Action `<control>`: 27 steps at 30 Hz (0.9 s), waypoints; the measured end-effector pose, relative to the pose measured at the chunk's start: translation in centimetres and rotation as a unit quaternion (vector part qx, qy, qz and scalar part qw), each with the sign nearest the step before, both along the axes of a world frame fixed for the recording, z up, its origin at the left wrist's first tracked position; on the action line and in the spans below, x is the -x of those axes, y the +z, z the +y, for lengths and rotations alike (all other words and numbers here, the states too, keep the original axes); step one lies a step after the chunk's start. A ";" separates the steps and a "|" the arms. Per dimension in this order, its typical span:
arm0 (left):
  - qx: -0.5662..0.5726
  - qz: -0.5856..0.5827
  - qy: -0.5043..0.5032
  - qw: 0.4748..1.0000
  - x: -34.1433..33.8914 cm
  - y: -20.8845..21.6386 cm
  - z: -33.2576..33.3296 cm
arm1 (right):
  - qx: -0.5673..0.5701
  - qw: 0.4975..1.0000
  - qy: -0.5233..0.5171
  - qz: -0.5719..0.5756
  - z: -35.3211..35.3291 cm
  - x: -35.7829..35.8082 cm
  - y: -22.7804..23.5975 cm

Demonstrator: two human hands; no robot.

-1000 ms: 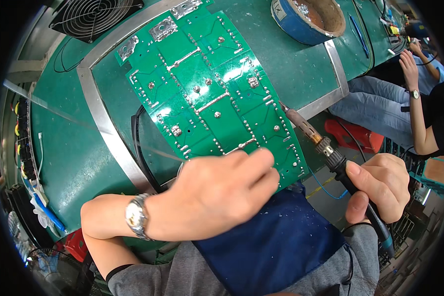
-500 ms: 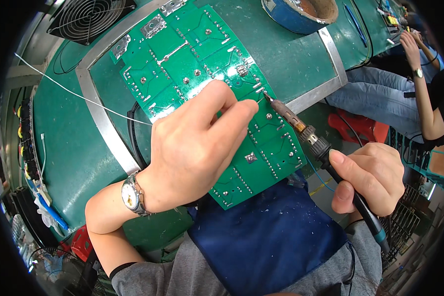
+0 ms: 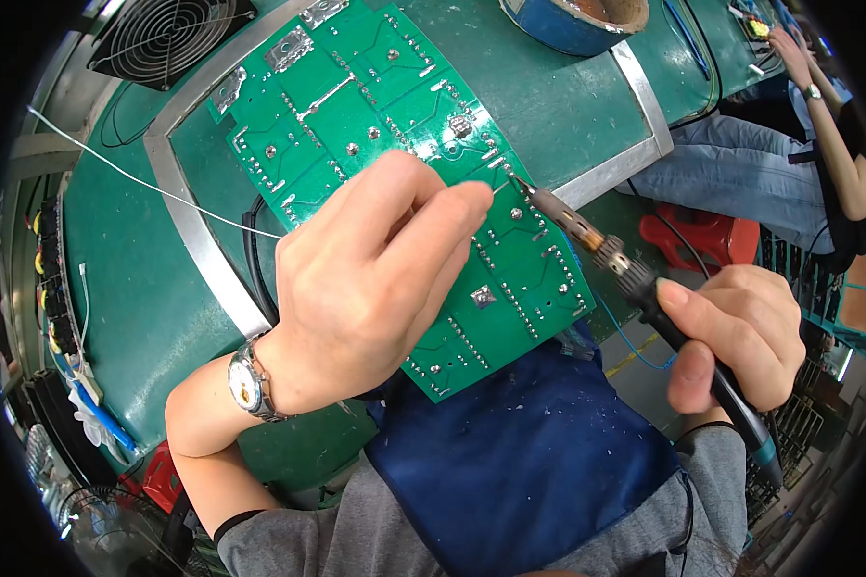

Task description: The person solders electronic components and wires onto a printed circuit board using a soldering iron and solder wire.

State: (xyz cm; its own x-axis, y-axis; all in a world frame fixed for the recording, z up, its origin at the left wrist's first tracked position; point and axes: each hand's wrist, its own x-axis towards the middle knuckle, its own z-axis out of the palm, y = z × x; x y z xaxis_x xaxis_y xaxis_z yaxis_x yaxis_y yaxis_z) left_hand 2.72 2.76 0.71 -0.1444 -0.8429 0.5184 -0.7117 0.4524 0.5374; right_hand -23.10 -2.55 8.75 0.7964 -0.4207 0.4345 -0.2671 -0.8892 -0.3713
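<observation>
A large green circuit board [image 3: 423, 365], solder side up, lies tilted from the far left toward my lap. My right hand [image 3: 746, 337] is wrapped round a black-handled soldering iron [image 3: 635, 279]. The iron's tip touches or hovers just over solder joints near the board's right edge; I cannot tell which. Above the board's middle, my left hand [image 3: 366, 260] is closed in a pinch on thin solder wire [image 3: 154, 183], which runs in from the left. A short end of the wire pokes out by the fingertips, close to the iron's tip. This hand hides part of the board.
A black fan [image 3: 168, 38] stands at the far left of the green table [image 3: 115, 317]. A blue round tub [image 3: 577, 24] sits at the back. Metal strips [image 3: 635, 96] frame the work area. Another person's arm [image 3: 837, 144] shows at right, above a red stool [image 3: 707, 238].
The board and my left hand have shifted slightly left. The iron's tip has drawn a little down the board's right edge, and my right hand has moved slightly right.
</observation>
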 end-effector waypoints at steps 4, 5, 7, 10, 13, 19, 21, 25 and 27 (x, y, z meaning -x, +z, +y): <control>-0.028 -0.003 -0.028 0.999 0.2 0.2 0.6 | -0.010 1.000 0.003 0.002 0.7 1.0 0.3; -0.028 0.001 -0.032 0.999 0.3 0.1 0.7 | -0.011 1.000 0.003 -0.003 0.8 1.1 0.2; -0.030 0.007 -0.041 0.999 0.4 -0.1 0.7 | -0.009 1.000 0.006 -0.005 0.9 1.2 -0.2; -0.032 0.012 -0.052 0.998 0.3 -0.6 0.6 | 0.005 1.000 0.011 -0.015 0.8 1.1 -0.8; -0.033 0.011 -0.064 0.997 0.3 -1.0 0.4 | 0.027 0.999 0.023 -0.020 0.9 0.8 -1.1; -0.020 0.000 -0.077 0.997 0.6 -1.0 0.2 | 0.050 0.999 0.015 -0.012 1.3 0.3 -0.8; -0.013 -0.014 -0.065 0.998 0.4 -0.8 0.3 | 0.032 0.999 0.012 -0.003 1.3 0.6 -0.3; 0.002 -0.037 -0.068 0.997 0.4 -0.5 0.8 | -0.010 0.998 0.030 0.051 1.4 1.8 1.4; 0.039 -0.041 -0.084 0.995 0.8 -0.8 0.8 | -0.013 0.997 0.039 0.072 1.6 2.3 1.7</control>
State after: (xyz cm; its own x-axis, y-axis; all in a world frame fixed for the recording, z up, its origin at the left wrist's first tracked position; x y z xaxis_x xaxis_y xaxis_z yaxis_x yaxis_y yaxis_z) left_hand 1.91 3.54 -0.06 -0.3238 -0.7609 0.5623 -0.6630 0.6065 0.4389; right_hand -25.41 -0.99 10.43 0.8806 -0.3640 0.3033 -0.2489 -0.9001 -0.3575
